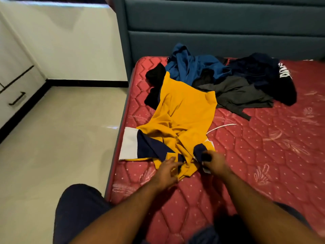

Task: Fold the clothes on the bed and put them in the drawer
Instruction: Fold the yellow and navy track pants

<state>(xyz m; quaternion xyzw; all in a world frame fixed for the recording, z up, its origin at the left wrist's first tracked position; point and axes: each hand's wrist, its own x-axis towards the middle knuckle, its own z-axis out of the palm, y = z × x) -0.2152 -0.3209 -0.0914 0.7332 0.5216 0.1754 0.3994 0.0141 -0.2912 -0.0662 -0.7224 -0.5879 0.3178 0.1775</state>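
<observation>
The yellow shirt is being spread near the mattress edge, probably for folding. Its navy collar is being pinched by the right hand; the left hand is being rested on it, fingers relaxed.

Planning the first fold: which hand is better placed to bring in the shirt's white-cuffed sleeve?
Left, probably. The left hand rests on the yellow shirt nearest the white-cuffed sleeve; the right hand already grips the other sleeve.
</observation>
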